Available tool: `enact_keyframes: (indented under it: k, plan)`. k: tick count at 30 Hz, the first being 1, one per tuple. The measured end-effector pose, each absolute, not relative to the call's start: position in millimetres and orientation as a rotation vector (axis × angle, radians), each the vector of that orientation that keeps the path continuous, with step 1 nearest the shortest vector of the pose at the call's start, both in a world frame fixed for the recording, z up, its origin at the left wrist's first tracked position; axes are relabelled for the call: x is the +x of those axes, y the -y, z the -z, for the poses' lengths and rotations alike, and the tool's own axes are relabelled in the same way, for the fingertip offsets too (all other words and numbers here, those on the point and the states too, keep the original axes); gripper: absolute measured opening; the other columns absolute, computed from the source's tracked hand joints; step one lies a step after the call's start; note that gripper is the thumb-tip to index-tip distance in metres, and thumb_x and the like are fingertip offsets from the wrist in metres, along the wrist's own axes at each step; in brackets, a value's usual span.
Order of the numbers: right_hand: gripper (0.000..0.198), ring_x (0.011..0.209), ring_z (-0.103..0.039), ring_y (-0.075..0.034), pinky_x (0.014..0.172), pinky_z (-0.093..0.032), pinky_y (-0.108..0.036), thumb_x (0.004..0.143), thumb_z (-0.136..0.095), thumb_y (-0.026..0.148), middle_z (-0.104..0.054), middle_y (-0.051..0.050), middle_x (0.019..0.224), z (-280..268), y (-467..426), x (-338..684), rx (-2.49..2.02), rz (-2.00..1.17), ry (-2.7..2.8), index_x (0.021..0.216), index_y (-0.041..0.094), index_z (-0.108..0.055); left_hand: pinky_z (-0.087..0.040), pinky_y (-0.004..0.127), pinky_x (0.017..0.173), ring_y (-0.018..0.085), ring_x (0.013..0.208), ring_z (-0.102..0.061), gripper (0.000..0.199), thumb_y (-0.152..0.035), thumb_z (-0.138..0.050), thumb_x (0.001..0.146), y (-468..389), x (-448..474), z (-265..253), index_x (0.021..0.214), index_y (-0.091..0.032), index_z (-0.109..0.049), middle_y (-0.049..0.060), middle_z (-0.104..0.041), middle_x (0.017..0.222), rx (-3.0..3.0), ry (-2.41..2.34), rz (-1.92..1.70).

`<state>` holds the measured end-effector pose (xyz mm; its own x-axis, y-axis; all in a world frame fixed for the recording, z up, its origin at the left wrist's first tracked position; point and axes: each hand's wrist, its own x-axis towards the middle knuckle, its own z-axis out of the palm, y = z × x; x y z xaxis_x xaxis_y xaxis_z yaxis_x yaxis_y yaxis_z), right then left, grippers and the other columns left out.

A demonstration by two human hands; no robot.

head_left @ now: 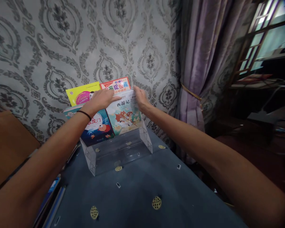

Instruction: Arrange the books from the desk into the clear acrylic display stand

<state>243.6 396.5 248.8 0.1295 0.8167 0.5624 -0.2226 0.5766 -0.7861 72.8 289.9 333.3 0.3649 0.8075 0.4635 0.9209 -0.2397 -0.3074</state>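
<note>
A clear acrylic book stand (118, 148) holds picture books in tiers against the wall. My right hand (141, 98) grips the upper right corner of a pale picture book (124, 110) with a fox-like drawing on its cover. Across that book's upper left corner lie the fingers of my left hand (104, 99), closed on its top edge. Left of it leans a dark blue picture book (98, 128), partly behind my left forearm. In the back row stand a yellow book (73, 95) and a red-edged book (123, 83), both partly covered.
Under the stand is a table with a dark blue pineapple-print cloth (137, 186). More books (53, 202) stand at the lower left, near a brown wooden panel (11, 145). A tied purple curtain (194, 72) hangs to the right, beside a window (263, 41) and dim clutter.
</note>
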Motion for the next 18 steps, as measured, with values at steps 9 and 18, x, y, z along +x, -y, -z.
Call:
enact_keyframes:
  k: [9,18]
  plan:
    - [0.062,0.056,-0.032,-0.014,0.051,-0.028,-0.027,0.079,-0.042,0.086,-0.03,0.004,0.06,-244.0,-404.7,245.1,-0.695,-0.677,1.22,0.066,0.025,-0.037,-0.044,0.039,0.086,0.03,0.103,-0.064,0.051,-0.059,-0.039,0.1,-282.4,82.9,-339.9,0.112,-0.017,-0.065,0.014,-0.069,0.107,-2.056,1.511,0.107]
    - [0.047,0.055,-0.036,-0.015,0.051,-0.031,-0.027,0.088,-0.037,0.068,-0.033,0.003,0.061,-249.4,-389.7,248.9,-0.783,-0.696,1.257,0.068,0.026,-0.034,-0.046,0.036,0.08,0.029,0.099,-0.066,0.052,-0.061,-0.035,0.1,-286.0,74.3,-341.3,0.112,-0.017,-0.061,0.014,-0.071,0.108,-2.12,1.451,0.113]
